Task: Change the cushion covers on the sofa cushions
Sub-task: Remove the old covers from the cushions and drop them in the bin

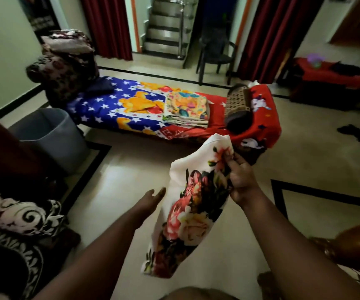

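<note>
Floral cushion cover [187, 204] hangs pinched in the right hand [240, 178]. Left hand [153, 197] reaches open, empty. Advise finding the opening edge first.

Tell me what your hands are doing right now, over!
Right hand grips the floral cushion cover, hanging loose. Left hand open, reaching toward its edge. No cushion inside yet. Nothing between hands and cover.

A grey bin [51, 135] is standing left of the hands, a low bed [131, 109] with folded cloths [185, 111] is lying beyond them, and a dark chair [217, 55] is sitting farther back
</note>
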The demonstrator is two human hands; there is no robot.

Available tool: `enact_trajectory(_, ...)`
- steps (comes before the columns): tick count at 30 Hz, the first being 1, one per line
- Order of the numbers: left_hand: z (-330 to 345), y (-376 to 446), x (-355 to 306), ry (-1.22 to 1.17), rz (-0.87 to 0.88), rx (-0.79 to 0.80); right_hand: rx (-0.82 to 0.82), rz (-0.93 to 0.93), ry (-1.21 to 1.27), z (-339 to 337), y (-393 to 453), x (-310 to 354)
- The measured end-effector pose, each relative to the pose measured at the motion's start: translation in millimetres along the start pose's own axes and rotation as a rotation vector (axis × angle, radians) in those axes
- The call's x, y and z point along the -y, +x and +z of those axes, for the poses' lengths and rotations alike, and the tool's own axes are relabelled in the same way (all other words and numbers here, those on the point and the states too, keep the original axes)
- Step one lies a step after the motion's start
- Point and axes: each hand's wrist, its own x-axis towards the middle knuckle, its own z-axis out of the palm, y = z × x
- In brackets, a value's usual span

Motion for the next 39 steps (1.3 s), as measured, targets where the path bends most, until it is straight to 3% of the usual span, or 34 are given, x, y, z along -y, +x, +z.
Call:
enact_trajectory(4, -35, 11, 11, -0.134, -0.093, 0.105, 0.018, 0.07, 0.065, 36, 41, -6)
enact_trajectory(7, -48, 16, 9, -0.204, -0.045, 0.133, 0.043, 0.115, 0.1, 50, 81, -15)
enact_trajectory(9, -57, 26, -1, -0.325, 0.016, 0.046, 0.161, 0.123, 0.054, 52, 109, -23)
enact_trajectory(12, -73, 44, -31, -0.604, 0.055, -0.106, 0.347, 0.245, -0.329, 47, 151, -51)
enact_trajectory(15, -89, 62, -58, -0.713, 0.076, -0.228, 0.364, 0.549, -0.61, 39, 185, -100)
enact_trajectory(18, -107, 73, -81, -0.683, 0.096, -0.326, 0.373, 0.516, -0.665, 55, 223, -130)
enact_trajectory(21, -125, 84, -101, -0.617, 0.16, -0.403, 0.483, 0.407, -0.768, 96, 252, -137)
enact_trajectory(26, -171, 100, -130, -0.681, 0.233, -0.442, 0.705, 0.478, -0.879, 163, 274, -164)
enact_trajectory(30, -229, 116, -141, -0.833, 0.288, -0.445, 0.686, 0.53, -0.862, 220, 304, -184)
enact_trajectory(35, -321, 146, -128, -1.06, 0.295, -0.417, 0.545, 0.651, -0.844, 304, 358, -191)
enact_trajectory(39, -389, 163, -118, -1.191, 0.251, -0.396, 0.662, 0.681, -0.805, 362, 387, -198)
